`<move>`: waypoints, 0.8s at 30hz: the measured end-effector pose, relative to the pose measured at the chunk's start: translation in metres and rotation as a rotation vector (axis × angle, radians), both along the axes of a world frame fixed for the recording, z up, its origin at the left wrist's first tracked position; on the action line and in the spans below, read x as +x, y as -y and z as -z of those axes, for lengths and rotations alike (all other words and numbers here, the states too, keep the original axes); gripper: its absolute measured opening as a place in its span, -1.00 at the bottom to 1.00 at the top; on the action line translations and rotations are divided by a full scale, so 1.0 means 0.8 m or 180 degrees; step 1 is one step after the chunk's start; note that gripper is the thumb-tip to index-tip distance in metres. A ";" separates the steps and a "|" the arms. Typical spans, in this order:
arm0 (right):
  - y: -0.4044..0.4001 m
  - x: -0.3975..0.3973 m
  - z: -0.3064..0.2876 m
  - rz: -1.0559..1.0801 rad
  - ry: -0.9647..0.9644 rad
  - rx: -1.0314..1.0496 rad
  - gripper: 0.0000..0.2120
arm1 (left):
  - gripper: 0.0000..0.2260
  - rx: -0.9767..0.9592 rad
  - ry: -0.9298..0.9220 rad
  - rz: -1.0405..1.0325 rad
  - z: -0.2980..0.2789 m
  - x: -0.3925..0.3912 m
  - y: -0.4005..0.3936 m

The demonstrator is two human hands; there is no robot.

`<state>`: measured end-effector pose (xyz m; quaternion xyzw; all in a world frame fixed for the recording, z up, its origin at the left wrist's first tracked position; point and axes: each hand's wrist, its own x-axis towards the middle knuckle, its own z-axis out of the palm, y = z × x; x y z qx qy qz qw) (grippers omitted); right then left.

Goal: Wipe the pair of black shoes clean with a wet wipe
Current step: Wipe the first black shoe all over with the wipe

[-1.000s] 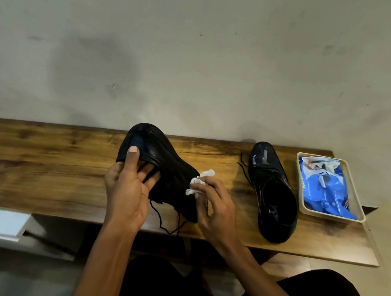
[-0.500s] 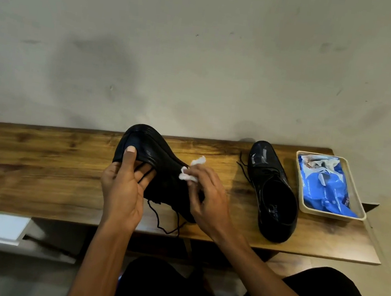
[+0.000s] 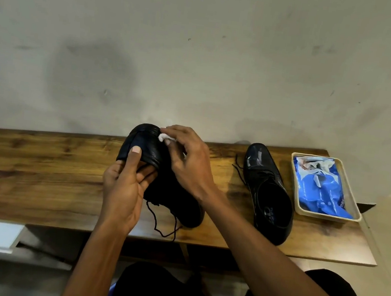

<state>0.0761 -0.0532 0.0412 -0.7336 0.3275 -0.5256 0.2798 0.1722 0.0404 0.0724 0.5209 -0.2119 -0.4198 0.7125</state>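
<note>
Wooden bench (image 3: 38, 164): right hand (image 3: 187, 161) hides wipe (image 3: 163, 137) (mostly).

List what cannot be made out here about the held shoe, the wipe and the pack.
Head view only:
- Held shoe: its middle is hidden behind the left hand and right hand.
- Wet wipe: mostly hidden under the right hand's fingers.
- Blue wipes pack in the tray: print too small to read.
</note>
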 end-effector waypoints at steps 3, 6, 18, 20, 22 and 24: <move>-0.019 -0.019 0.037 0.0097 -0.0169 -0.0151 -0.76 | -0.83 0.0130 0.0015 -0.0077 0.002 0.004 0.002; -0.051 -0.050 0.089 0.0260 -0.0213 -0.0210 -0.72 | -0.87 0.0226 -0.0006 -0.0228 0.003 0.007 0.005; -0.050 -0.048 0.146 0.0326 -0.0791 -0.0157 -0.73 | -0.79 0.0648 0.0463 -0.0208 0.013 0.034 0.048; -0.041 -0.034 0.132 0.0277 -0.0652 0.0030 -0.77 | -0.80 0.0758 0.0404 -0.0228 0.016 0.043 0.054; -0.028 -0.021 0.115 0.0216 -0.0417 0.0203 -0.81 | -0.79 0.0823 0.0362 -0.0206 0.020 0.051 0.055; -0.014 -0.011 0.097 0.0193 -0.0262 0.0215 -0.83 | -0.78 0.0846 0.0339 -0.0172 0.026 0.057 0.052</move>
